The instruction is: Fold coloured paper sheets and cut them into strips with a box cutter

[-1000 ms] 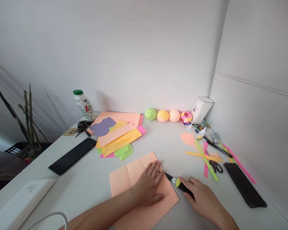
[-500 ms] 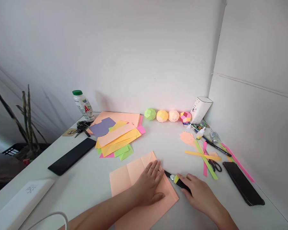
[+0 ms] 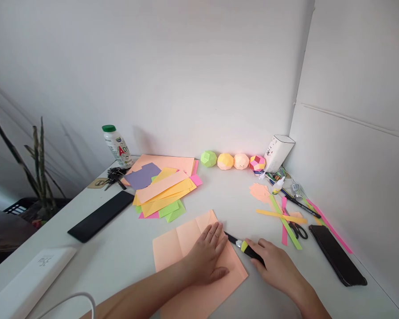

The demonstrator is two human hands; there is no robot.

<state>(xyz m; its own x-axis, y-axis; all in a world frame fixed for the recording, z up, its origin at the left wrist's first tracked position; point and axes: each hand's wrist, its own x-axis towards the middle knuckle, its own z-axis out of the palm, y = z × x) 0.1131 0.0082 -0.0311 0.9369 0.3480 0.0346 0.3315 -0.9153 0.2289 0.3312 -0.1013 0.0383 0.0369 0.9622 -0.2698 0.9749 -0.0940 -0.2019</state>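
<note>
A creased peach paper sheet (image 3: 182, 241) lies on the white table (image 3: 126, 257) in front of me. My left hand (image 3: 206, 259) presses flat on it, fingers stretched out. My right hand (image 3: 277, 266) is closed round a black and yellow utility knife (image 3: 241, 244). The knife's tip points at the sheet's right edge, close to my left fingertips.
A stack of coloured papers (image 3: 162, 188) lies behind the sheet. Four paper balls (image 3: 232, 161) line the wall. Paper strips (image 3: 284, 219), scissors (image 3: 298, 230), a glue bottle (image 3: 278, 185) and a black phone (image 3: 337, 254) sit at right. A black case (image 3: 101, 215), keys (image 3: 115, 175) and a bottle (image 3: 117, 145) are at left.
My right hand has slid the knife a little forward and left along the sheet's right edge. My left hand has stayed pressed on the paper.
</note>
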